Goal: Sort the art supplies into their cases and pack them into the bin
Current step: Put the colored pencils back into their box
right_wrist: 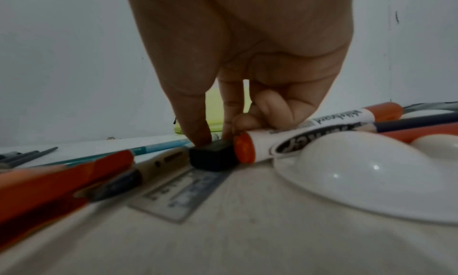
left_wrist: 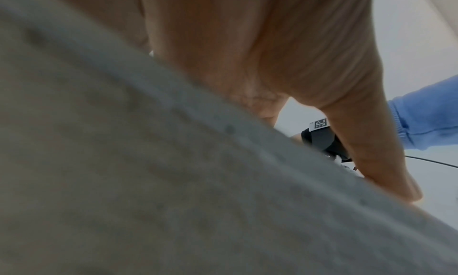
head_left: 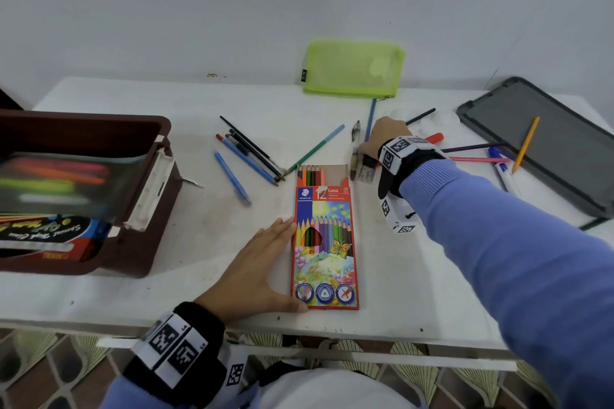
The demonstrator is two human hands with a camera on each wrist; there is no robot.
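Observation:
An orange box of coloured pencils (head_left: 324, 242) lies open at its far end in the middle of the white table (head_left: 199, 242). My left hand (head_left: 262, 266) lies flat against the box's left edge, fingers straight, thumb at its near corner; the left wrist view shows only the palm (left_wrist: 272, 54) and the tabletop. My right hand (head_left: 382, 139) reaches past the box into the loose supplies. Its thumb and forefinger (right_wrist: 215, 136) pinch a small black eraser (right_wrist: 213, 158) that sits on a clear ruler (right_wrist: 181, 193). An orange-capped whiteboard marker (right_wrist: 297, 138) lies against the eraser.
A brown bin (head_left: 143, 242) at the left holds a clear case of markers and a dark pack. A green mesh pouch (head_left: 354, 70) leans on the wall. A grey lid (head_left: 548, 143) with a yellow pencil stands right. Loose pencils (head_left: 249, 153) and a white palette (right_wrist: 367, 171) lie around.

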